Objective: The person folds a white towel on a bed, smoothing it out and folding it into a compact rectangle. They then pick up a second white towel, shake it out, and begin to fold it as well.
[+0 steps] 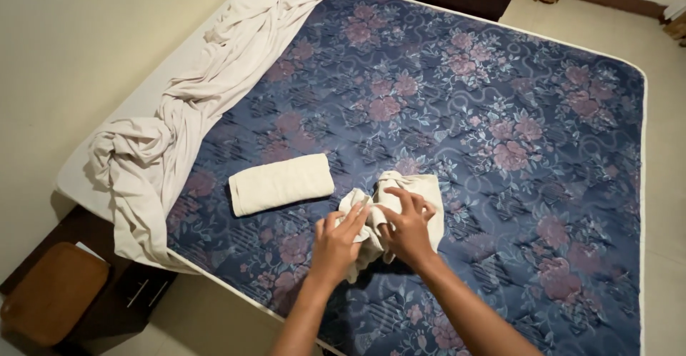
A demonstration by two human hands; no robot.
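A crumpled cream towel sits near the mattress's near edge, gripped by my left hand and right hand. A rolled towel lies beside; a bunched sheet drapes the left edge.

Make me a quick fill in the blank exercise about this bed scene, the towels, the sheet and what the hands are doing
1. Both hands, left hand and right hand, work a crumpled ____ towel on the mattress.
2. The rolled towel lies to the ____ of the crumpled one in the picture.
3. The bunched sheet lies along the mattress's ____ edge.
4. The mattress cover is dark blue with a ____ pattern.

Missing words: white; left; left; floral
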